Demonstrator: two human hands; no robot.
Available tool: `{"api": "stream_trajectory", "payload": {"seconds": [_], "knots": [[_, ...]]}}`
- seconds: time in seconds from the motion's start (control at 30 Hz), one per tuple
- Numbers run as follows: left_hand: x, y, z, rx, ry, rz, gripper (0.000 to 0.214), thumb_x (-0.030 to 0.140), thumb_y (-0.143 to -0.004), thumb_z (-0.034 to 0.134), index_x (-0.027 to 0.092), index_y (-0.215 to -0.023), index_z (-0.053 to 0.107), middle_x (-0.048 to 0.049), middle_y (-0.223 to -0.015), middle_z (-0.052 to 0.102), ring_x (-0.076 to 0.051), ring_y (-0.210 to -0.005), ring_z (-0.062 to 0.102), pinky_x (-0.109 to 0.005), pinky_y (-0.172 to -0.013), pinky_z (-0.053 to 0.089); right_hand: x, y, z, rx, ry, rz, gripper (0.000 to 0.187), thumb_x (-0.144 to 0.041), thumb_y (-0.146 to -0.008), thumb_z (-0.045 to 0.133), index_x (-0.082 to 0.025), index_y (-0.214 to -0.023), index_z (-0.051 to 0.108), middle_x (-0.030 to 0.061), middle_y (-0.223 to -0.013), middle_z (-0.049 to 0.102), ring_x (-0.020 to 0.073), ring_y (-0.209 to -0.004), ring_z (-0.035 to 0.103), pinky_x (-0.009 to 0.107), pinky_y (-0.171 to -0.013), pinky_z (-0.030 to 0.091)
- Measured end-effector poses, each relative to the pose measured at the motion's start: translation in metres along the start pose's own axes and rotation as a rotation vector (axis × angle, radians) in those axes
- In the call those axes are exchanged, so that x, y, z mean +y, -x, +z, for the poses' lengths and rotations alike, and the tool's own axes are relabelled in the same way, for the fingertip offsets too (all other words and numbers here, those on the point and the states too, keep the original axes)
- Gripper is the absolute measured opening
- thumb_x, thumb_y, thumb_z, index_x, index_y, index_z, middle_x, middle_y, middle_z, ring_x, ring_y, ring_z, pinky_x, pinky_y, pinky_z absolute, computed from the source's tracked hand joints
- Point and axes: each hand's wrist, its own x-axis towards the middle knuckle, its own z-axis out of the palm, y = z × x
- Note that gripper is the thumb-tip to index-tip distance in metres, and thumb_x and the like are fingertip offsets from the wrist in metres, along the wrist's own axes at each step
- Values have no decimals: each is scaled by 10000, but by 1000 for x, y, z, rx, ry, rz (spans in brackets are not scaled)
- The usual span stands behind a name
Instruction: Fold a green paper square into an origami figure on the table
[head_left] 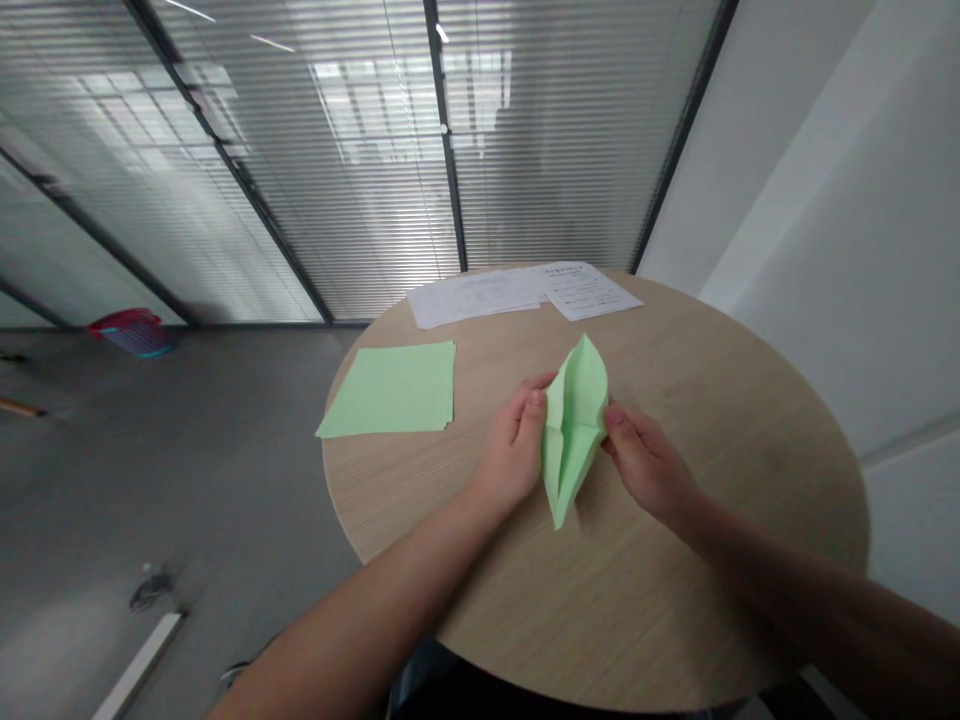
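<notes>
Between my two hands is a folded sheet of green paper (581, 410), spread partway into a hollow, boat-like shape with pointed ends and a crease across its middle. My left hand (517, 445) pinches its left side, thumb on the near face and fingers behind. At the opposite side my right hand (645, 455) grips the edge between thumb and fingers; some of those fingertips are hidden behind the paper. The folded paper is held over the round wooden table (750, 420). To the left of my hands lies a stack of flat green paper sheets (397, 390).
White printed sheets (480, 297) lie along the table's far edge. Beyond stand glass panels with blinds (555, 150), and a white wall (862, 200) rises on the right. A red and blue basket (135, 332) sits on the grey floor at far left.
</notes>
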Motion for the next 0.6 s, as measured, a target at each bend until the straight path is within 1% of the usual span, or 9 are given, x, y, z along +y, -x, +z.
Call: {"api": "stream_trajectory", "payload": {"seconds": [0.1,0.2,0.27,0.33,0.4,0.5,0.6], "knots": [[-3,-1,0,16,-95,39,422,471,-1071,415,183,-1192,699,-87,-1100,751,-226,-1017,669,-368,-918,519,-10,-2,2,39,3,-27,487,-622,-1045,416,-231,-851,630,31,-767,637,202,-712,589,314,-640,486],[-2,-2,-1,25,-178,3,406,453,-1059,439,180,-1093,738,-59,-916,747,-202,-841,656,-327,-758,507,-22,-4,1,65,103,-73,461,-582,-1043,443,-227,-796,601,11,-694,603,183,-647,558,295,-586,441],[-1,-1,-2,18,-212,-12,393,443,-1052,459,184,-1053,755,-49,-857,744,-193,-776,643,-313,-698,485,-26,-5,0,92,187,-81,447,-554,-1043,443,-226,-777,590,5,-662,592,175,-608,538,291,-552,405],[1,-1,-2,18,-230,0,361,417,-1046,483,192,-1057,765,-50,-871,756,-192,-780,654,-310,-702,484,-28,-6,-2,106,245,-66,423,-534,-1040,445,-225,-802,608,11,-664,610,177,-604,547,294,-551,399],[2,-1,-2,28,-233,11,327,393,-1036,509,198,-1093,766,-57,-920,775,-195,-804,671,-312,-719,493,-28,-7,-3,94,268,-58,396,-527,-1033,457,-224,-847,633,24,-695,639,186,-623,568,301,-568,414],[1,-1,-2,42,-222,-3,312,381,-1026,530,200,-1149,752,-68,-976,788,-199,-814,684,-315,-717,502,-25,-7,-5,40,266,-72,360,-525,-1017,498,-224,-887,646,31,-725,654,192,-643,578,309,-587,432],[0,-3,-3,18,-219,-9,321,393,-1034,515,199,-1122,755,-73,-968,787,-200,-812,684,-309,-698,498,-21,-7,-7,-14,242,-66,313,-511,-998,556,-221,-929,651,31,-745,657,194,-654,586,314,-599,454]]}}
